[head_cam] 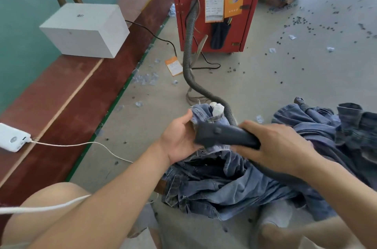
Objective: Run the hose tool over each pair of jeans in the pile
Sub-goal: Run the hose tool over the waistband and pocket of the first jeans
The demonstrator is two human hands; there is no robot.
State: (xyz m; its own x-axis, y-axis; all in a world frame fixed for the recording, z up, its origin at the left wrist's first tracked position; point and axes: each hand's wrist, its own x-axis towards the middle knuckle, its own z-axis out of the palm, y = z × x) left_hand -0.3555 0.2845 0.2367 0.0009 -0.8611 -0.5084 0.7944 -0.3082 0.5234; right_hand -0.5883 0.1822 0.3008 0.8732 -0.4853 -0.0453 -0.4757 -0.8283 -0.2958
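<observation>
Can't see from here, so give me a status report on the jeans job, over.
Right hand grips hose tool. Left hand holds jeans against the tool's head. Hose trails to red machine; nothing blocking.

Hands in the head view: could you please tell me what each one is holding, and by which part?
The right hand grips the hose tool by its rear handle end. The left hand holds the jeans by a bunched edge near the nozzle.

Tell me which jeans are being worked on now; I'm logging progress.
The light-blue jeans held up by the left hand, with the hose tool in the right hand against them. The others lie untouched.
</observation>
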